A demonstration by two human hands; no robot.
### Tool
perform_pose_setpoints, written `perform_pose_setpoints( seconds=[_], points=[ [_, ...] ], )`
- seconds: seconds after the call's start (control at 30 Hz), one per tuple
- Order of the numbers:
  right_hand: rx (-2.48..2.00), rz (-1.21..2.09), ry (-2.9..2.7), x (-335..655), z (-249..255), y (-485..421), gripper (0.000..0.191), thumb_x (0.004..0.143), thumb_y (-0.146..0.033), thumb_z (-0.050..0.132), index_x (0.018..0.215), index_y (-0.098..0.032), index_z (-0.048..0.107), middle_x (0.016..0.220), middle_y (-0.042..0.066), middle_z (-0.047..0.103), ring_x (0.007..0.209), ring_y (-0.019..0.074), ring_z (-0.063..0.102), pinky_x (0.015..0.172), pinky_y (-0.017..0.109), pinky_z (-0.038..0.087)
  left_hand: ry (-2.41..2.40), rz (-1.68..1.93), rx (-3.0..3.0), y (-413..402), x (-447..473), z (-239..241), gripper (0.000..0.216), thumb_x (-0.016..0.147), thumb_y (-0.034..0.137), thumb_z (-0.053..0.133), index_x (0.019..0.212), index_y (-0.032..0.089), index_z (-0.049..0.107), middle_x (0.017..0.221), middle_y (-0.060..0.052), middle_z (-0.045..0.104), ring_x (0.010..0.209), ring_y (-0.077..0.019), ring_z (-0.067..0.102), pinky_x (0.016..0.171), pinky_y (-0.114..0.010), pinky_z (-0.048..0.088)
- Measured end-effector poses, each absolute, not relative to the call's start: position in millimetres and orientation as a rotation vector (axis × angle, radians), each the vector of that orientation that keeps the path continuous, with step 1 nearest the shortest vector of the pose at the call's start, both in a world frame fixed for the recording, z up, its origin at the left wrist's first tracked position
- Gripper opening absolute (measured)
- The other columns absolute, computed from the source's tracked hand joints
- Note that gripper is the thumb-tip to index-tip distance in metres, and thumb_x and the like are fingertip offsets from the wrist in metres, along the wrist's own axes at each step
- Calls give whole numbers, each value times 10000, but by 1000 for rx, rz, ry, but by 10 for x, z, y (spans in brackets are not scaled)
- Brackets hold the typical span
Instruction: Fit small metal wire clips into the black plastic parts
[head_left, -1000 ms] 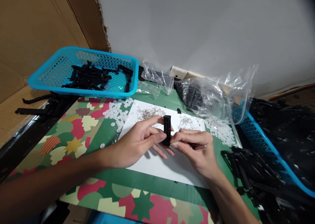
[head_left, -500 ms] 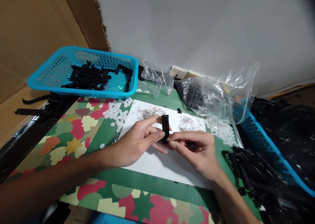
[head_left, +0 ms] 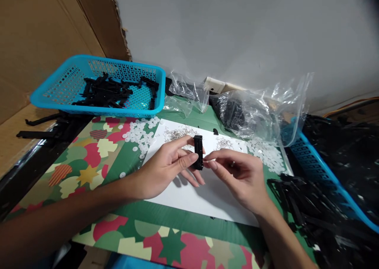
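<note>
My left hand (head_left: pixel 162 164) grips a narrow black plastic part (head_left: pixel 198 152) between thumb and fingers, holding it upright above a sheet of white paper (head_left: pixel 189 200). Close to the part's lower right edge is my right hand (head_left: pixel 241 178), its thumb and forefinger nearly together in a pinch. Whatever lies between those fingertips is too small to make out. Behind the hands, two heaps of tiny thin metal pieces, a left heap (head_left: pixel 177 133) and a right heap (head_left: pixel 224 143), lie on the paper.
White plastic discs lie in a left pile (head_left: pixel 137 137) and a right pile (head_left: pixel 266 155). A blue basket (head_left: pixel 97 110) at back left holds black parts. Clear plastic bags (head_left: pixel 260 115) rest by the wall. More black parts (head_left: pixel 304 213) and another blue basket (head_left: pixel 328 174) are at right.
My right hand has drawn slightly right and up, its fingertips now a little off the black part's lower end. The part has risen slightly and turned in my left hand.
</note>
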State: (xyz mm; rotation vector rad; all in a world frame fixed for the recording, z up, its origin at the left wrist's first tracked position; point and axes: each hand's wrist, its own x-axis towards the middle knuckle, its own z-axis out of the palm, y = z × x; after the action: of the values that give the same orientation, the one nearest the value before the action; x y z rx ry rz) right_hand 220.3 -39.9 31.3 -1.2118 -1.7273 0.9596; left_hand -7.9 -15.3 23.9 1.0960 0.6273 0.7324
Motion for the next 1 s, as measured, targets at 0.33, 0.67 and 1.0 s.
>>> perform_pose_setpoints(
  seconds=[0.33, 0.67, 1.0],
  points=[
    [-1188, 1219, -1829, 2210, 356, -369, 137, 981, -305, 751, 940, -191, 815, 808, 36, 768, 676, 129, 607, 596, 264, 430, 579, 616, 1136, -176, -110, 137, 276, 1117, 473, 500, 1120, 201, 544, 793, -14, 724, 596, -104, 653, 548, -188, 524],
    [-1185, 1301, -1805, 2214, 342, -364, 161, 976, -315, 747, 930, -180, 822, 775, 27, 748, 655, 117, 577, 580, 261, 405, 627, 575, 1175, -184, -125, 161, 276, 1118, 497, 491, 1137, 225, 534, 724, 40, 612, 569, -65, 513, 504, -159, 380],
    [-1153, 1327, -1817, 2223, 342, -363, 175, 977, -331, 751, 933, -178, 824, 780, 28, 748, 665, 124, 575, 588, 268, 407, 607, 563, 1147, -199, -131, 171, 267, 1115, 487, 494, 1163, 226, 523, 686, 47, 573, 552, -80, 482, 490, -162, 368]
  ],
)
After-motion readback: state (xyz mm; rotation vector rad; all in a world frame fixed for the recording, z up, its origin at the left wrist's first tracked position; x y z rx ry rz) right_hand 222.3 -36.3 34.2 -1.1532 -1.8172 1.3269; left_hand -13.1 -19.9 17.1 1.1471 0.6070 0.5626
